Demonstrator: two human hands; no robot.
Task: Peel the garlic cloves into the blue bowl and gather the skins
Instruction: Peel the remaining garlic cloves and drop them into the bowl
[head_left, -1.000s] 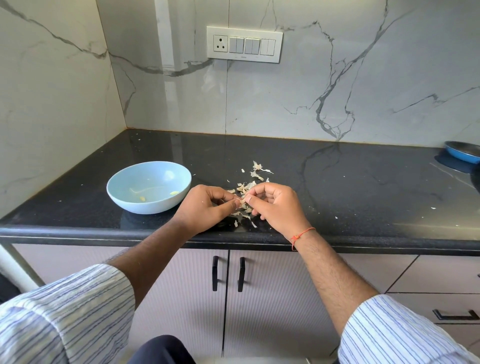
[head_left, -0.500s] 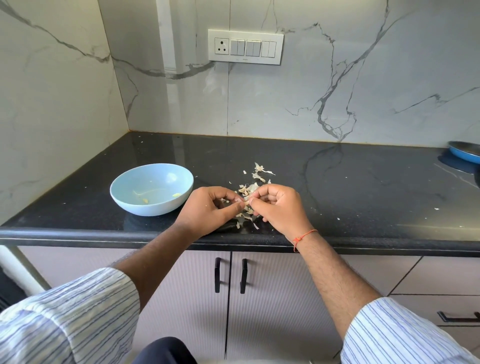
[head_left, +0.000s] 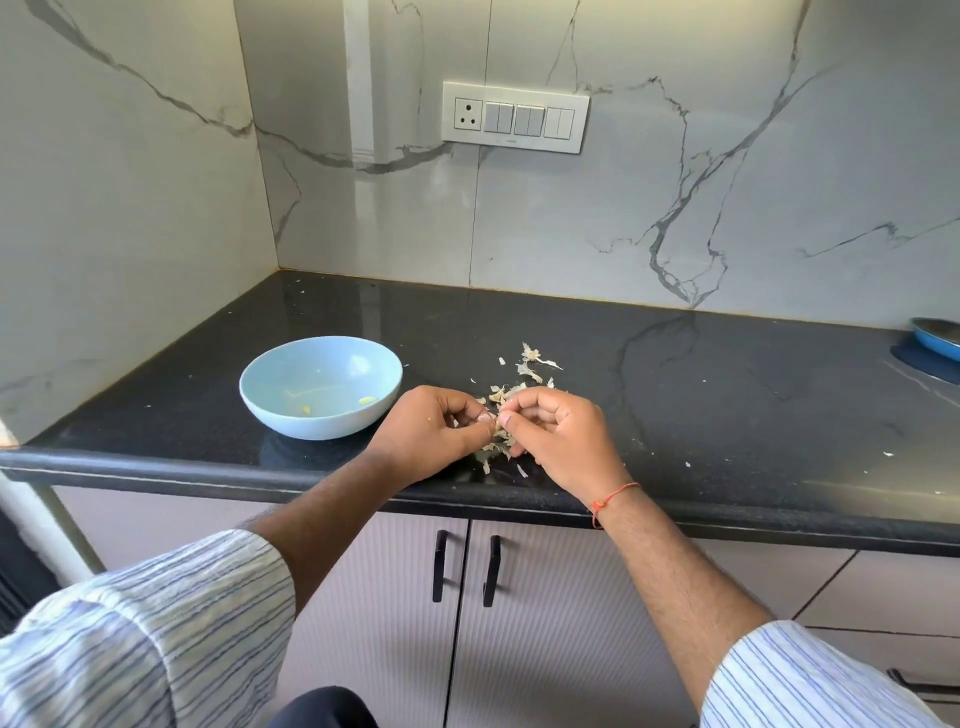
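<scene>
Left hand (head_left: 431, 434) and right hand (head_left: 558, 434) fingertip to fingertip at the counter edge, both pinching one garlic clove (head_left: 497, 420), loose skins (head_left: 524, 374) just beyond the knuckles, blue bowl (head_left: 320, 385) beside the left hand, two peeled cloves (head_left: 336, 406) inside

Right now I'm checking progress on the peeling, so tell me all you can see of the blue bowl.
The blue bowl is pale blue, round and smooth, maybe plastic or ceramic. It stands upright on the black counter, near the front edge, to the left of the left hand, not touching it. Inside lie two small yellowish pieces, probably peeled garlic, and a few thin scraps; it is otherwise nearly empty.
</scene>
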